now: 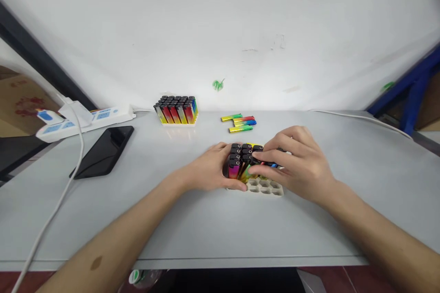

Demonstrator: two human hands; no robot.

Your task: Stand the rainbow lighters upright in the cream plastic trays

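Note:
A pale tray (266, 187) with hexagonal holes lies on the grey table (192, 229), several of its front right holes bare. Black-topped colourful lighters (234, 168) stand upright in its left and back parts. My left hand (211, 167) is wrapped round the tray's left side, its thumb along the front edge. My right hand (297, 160) pinches the black top of a tilted lighter (255, 160) over the tray; its fingers hide the back right lighters in part.
A full block of lighters (176, 111) stands by the wall. Several loose metallic sleeves or lighters (242, 122) lie behind the tray. At left are a black phone (105, 152), a white power strip (103, 118) and a cable (65, 192). A bottle (139, 277) shows below the table edge.

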